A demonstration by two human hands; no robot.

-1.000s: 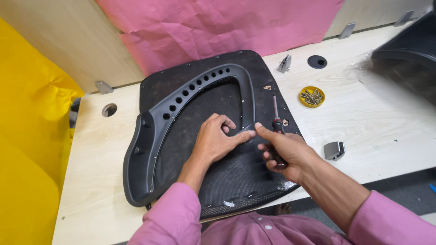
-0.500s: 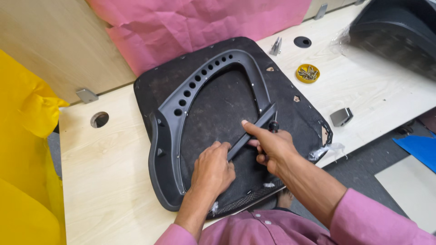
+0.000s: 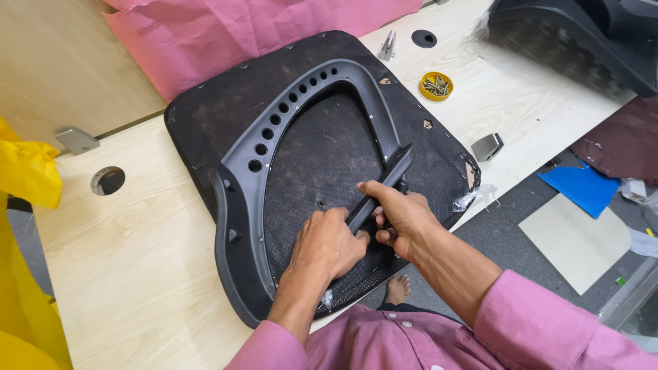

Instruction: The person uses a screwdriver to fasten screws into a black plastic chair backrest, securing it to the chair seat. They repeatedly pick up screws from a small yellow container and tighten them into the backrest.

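Left hand: the left hand [image 3: 331, 241] lies palm down with fingers curled, pressing on the black chair seat base [image 3: 205, 130] near its front edge, thumb side touching the lower end of the frame bar — not wrapped round anything.
Right hand: the right hand [image 3: 399, 214] is closed in a fist round the lower end of the plastic frame's right bar [image 3: 384, 185], index finger laid along it; whether a tool sits inside the grip I cannot tell.
Sleeves: two pink sleeves, both forearms bare from the elbow down.
Frame: one dark grey plastic frame [image 3: 241, 205], curved, with a row of round holes along its upper arc, lying on the seat base.
Seat base: one, flat on the pale wooden table [image 3: 137, 274], its near edge overhanging.
Farther off: one yellow dish of screws [image 3: 436, 85]; one small metal bracket [image 3: 487, 146] — both on the table beyond the seat.
Back edge: one pink cloth [image 3: 226, 31].
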